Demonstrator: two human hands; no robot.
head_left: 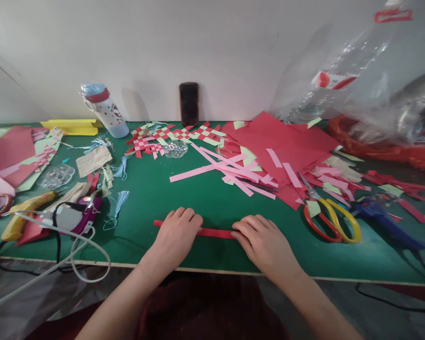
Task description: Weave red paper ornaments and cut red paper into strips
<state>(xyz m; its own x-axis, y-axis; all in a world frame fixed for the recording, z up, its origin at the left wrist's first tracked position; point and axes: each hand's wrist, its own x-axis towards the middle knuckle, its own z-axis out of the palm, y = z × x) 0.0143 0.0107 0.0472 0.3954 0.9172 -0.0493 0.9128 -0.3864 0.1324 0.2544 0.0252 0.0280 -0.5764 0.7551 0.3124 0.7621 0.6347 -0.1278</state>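
Red paper strip [217, 233] close to near edge of green desk [148, 174]. Pinched toward right end in right grip [264, 236], thumb to fingers. Runs under curled fingers of left grip [179, 231], pinch or mere press not discernible. Ahead of grips: pink strips [194, 173]. Right of right grip: scissors [333, 217].

red strip [217, 233], green tabletop [147, 189] (rather dark)

Before me a dark phone [189, 104] stood against the pale wall [233, 47], a blue-topped flask [108, 114] to its left. Farther right I saw a clear plastic bottle [335, 80].
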